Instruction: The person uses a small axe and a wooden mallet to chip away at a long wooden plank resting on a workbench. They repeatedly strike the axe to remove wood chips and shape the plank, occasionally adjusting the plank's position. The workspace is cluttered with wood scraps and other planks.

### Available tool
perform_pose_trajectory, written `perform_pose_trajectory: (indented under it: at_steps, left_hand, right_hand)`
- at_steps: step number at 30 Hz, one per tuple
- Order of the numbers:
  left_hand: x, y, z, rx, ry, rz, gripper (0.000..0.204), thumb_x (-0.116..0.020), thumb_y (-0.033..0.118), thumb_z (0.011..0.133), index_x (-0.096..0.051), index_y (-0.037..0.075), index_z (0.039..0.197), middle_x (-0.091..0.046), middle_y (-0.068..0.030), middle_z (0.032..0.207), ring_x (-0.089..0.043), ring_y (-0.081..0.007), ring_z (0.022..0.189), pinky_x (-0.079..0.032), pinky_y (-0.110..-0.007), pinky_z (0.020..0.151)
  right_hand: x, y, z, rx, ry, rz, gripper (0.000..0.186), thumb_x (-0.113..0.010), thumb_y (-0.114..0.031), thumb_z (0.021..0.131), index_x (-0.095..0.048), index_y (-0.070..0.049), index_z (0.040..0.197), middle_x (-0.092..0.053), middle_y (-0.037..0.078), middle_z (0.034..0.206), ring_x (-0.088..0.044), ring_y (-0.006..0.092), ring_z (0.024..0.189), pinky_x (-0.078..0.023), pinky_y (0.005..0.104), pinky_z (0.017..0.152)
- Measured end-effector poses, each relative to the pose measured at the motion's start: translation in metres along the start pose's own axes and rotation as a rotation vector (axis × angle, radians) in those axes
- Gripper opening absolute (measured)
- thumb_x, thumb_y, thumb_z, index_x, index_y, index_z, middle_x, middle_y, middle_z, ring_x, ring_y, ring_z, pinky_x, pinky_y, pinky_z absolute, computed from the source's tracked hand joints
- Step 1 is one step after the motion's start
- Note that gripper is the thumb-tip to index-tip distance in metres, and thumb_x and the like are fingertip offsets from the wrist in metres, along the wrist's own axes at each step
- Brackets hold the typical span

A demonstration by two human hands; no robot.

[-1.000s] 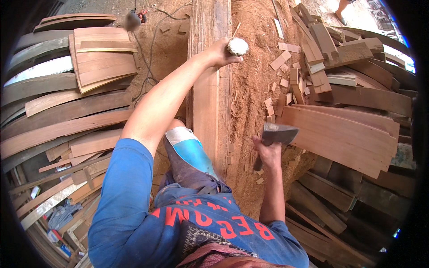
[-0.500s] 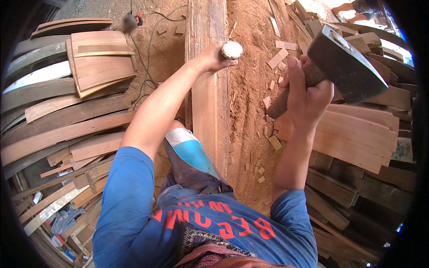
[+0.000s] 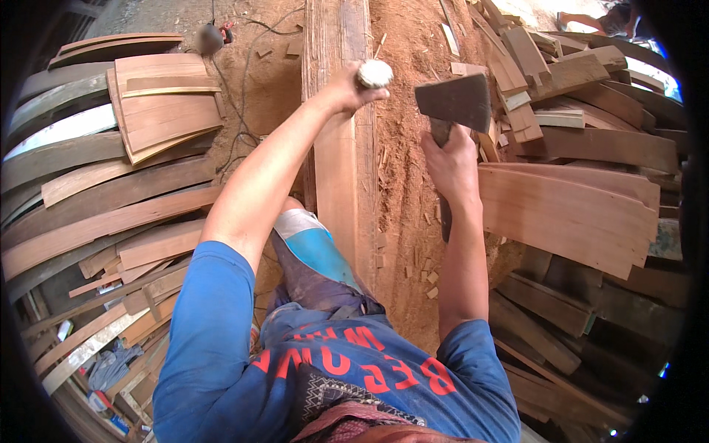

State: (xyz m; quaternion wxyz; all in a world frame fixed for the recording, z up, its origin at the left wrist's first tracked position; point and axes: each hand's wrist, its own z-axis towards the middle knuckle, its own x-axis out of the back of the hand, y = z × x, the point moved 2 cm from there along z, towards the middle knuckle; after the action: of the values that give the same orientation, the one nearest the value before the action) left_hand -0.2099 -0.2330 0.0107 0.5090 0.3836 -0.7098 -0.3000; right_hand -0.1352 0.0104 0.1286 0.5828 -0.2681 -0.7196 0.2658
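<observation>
My left hand [image 3: 344, 90] is wrapped round an upright chisel [image 3: 375, 74]. Only the pale, battered round end of its handle shows; the blade is hidden below my fist. Beneath that hand runs a long reddish wooden beam [image 3: 336, 184], its near stretch smooth and its far stretch rough. My right hand [image 3: 454, 168] grips an axe [image 3: 459, 102] by its dark handle. The broad, dark metal head is up in front of my knuckles, to the right of the chisel and apart from it.
Curved boards [image 3: 111, 177] are stacked on the left, with flat panels [image 3: 166, 103] on top. More planks [image 3: 569, 214] and offcuts [image 3: 576, 74] pile up on the right. Sawdust and small wood chips [image 3: 425, 277] cover the ground. A dark cable [image 3: 240, 111] lies left of the beam.
The axe has swung down and to the left, toward the chisel, and its head has turned. My left hand has shifted slightly left and away from me, still holding the chisel.
</observation>
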Motion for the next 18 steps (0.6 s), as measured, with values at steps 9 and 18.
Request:
perform_pose_trajectory:
  at_steps: [9, 18]
  left_hand:
    - [-0.002, 0.044, -0.012, -0.326, -0.09, 0.104, 0.043, -0.084, 0.042, 0.088, -0.07, 0.004, 0.104, -0.074, -0.0092, 0.091, -0.07, -0.0226, 0.087, -0.056, -0.039, 0.084]
    - [-0.02, 0.027, -0.029, -0.363, -0.125, 0.139, 0.039, -0.085, 0.036, 0.089, -0.067, 0.004, 0.102, -0.072, -0.01, 0.089, -0.066, -0.0237, 0.083, -0.054, -0.04, 0.082]
  right_hand:
    - [0.003, 0.062, -0.031, -0.083, -0.04, 0.176, 0.027, -0.07, -0.02, 0.092, -0.061, 0.004, 0.099, -0.061, 0.01, 0.074, -0.058, 0.0201, 0.063, -0.047, 0.0362, 0.059]
    - [0.014, 0.064, -0.047, -0.219, -0.089, 0.257, 0.031, -0.069, -0.021, 0.091, -0.063, 0.008, 0.1, -0.065, 0.018, 0.081, -0.06, 0.0253, 0.073, -0.051, 0.0422, 0.073]
